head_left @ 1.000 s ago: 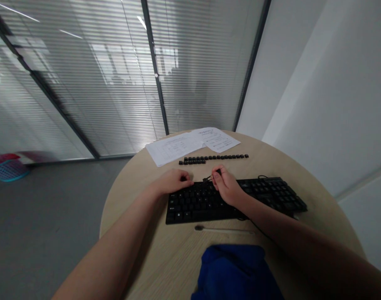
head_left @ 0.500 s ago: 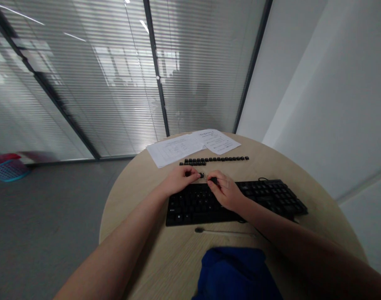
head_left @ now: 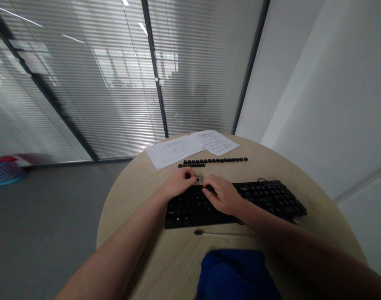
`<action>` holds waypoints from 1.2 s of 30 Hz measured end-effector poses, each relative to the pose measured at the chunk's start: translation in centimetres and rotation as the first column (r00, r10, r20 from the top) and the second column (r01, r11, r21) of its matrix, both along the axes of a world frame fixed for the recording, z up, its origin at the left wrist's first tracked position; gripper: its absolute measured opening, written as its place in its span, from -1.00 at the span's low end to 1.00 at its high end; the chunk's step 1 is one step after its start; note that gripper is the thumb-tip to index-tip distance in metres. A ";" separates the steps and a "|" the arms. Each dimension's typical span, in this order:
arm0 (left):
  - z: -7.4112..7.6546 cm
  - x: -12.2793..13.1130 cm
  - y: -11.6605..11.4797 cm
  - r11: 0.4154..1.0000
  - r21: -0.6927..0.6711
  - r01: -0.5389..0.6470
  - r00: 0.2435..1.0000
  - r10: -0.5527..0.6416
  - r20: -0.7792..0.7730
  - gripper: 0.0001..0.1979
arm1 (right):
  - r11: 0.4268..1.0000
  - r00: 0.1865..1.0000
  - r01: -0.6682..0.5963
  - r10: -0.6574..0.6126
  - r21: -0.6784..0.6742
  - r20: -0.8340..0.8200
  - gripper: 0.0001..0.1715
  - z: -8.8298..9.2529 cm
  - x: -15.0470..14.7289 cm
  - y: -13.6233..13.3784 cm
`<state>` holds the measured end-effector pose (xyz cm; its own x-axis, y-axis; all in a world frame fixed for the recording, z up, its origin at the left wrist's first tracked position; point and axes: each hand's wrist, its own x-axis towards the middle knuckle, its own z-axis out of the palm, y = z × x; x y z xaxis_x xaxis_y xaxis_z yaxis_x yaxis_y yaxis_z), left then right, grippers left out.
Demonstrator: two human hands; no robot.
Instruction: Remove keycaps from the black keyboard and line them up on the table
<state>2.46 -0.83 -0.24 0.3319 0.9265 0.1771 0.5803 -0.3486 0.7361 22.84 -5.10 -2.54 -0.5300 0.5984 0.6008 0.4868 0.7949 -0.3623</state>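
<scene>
A black keyboard (head_left: 268, 196) lies across the round table, partly under my hands and right forearm. Over its back left edge, my left hand (head_left: 180, 181) pinches a small dark piece (head_left: 197, 178), which looks like a keycap. My right hand (head_left: 221, 192) is closed close beside it, fingertips together around something small and dark that I cannot make out. A little pale tip shows between the two hands. Behind them, loose black keycaps (head_left: 223, 160) stand in a long row, with a shorter row in front at the left.
Printed papers (head_left: 174, 151) lie at the back of the wooden table (head_left: 124, 200). A thin brush-like stick (head_left: 215, 233) rests in front of the keyboard. Blue cloth (head_left: 234, 273) shows at the bottom. A basket (head_left: 6, 171) stands on the floor at far left.
My right hand has moved slightly left and its fingers have curled in more. The small piece at my left fingertips has shifted slightly left and down.
</scene>
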 end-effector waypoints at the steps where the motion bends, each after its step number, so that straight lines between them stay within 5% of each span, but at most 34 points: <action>1: 0.0 0.1 0.0 1.000 0.005 -0.013 1.000 0.013 -0.004 -0.87 | 1.000 1.000 0.013 -0.013 0.005 0.005 -0.95 0.0 -0.1 -0.1; 10: 0.8 -0.8 0.4 0.994 0.021 -0.107 0.987 0.103 0.127 -0.85 | 0.971 0.967 0.231 -0.236 -0.057 -0.098 -0.92 -0.2 0.1 0.4; 18: 0.5 -0.9 0.3 0.981 -0.053 0.185 0.971 -0.174 0.164 -0.81 | 0.985 0.968 0.170 -0.163 0.021 -0.191 -0.68 0.3 0.2 0.3; 21: 0.7 -0.7 -0.1 0.966 -0.087 0.245 0.953 -0.222 0.208 -0.81 | 0.971 0.940 0.225 -0.195 0.077 -0.280 -0.73 0.2 0.3 0.5; 27: 0.9 -0.6 -0.4 0.949 -0.100 0.298 0.927 -0.263 0.267 -0.81 | 0.980 0.942 0.199 -0.193 -0.006 -0.273 -0.70 -0.5 0.6 0.7; 36: 0.7 -0.4 -0.5 0.931 -0.130 0.341 0.921 -0.304 0.242 -0.77 | 0.977 0.971 0.209 -0.202 0.043 -0.126 -0.85 0.0 0.3 0.3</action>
<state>2.09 -1.34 0.49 0.5892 0.7974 0.1304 0.2787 -0.3520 0.8935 23.18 -4.80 -2.56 -0.3216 0.6506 0.6880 0.5973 0.7032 -0.3857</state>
